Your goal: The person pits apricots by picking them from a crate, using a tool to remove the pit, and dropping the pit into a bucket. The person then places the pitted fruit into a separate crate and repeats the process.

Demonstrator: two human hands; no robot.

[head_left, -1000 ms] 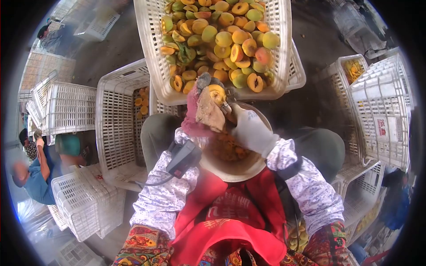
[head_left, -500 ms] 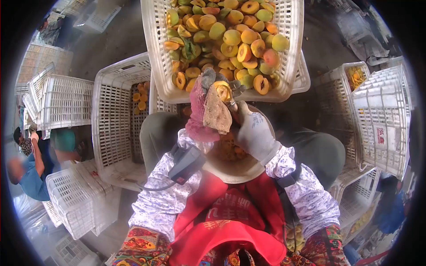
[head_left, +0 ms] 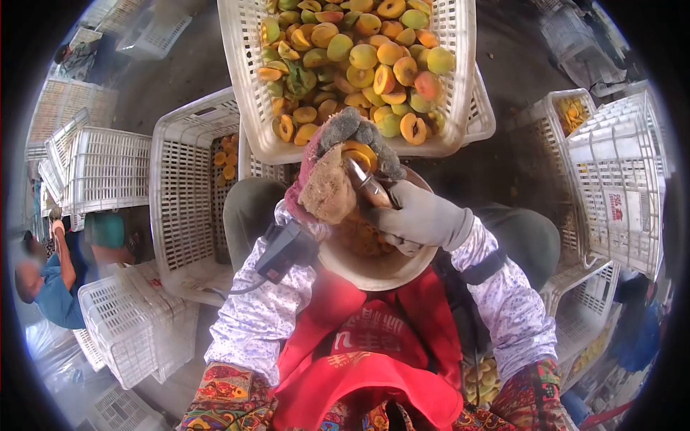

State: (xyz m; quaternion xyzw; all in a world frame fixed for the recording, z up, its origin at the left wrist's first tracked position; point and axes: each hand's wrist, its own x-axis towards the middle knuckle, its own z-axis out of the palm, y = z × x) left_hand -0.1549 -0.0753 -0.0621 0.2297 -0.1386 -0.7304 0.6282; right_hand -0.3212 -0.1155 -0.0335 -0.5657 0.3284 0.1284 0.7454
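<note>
Your left hand was wrapped tight around a peach half, right over the bowl in your lap. Your right hand gripped a small tool, tip hidden in the fruit. The big crate and side crates boxed you in, so barely any elbow room.
</note>
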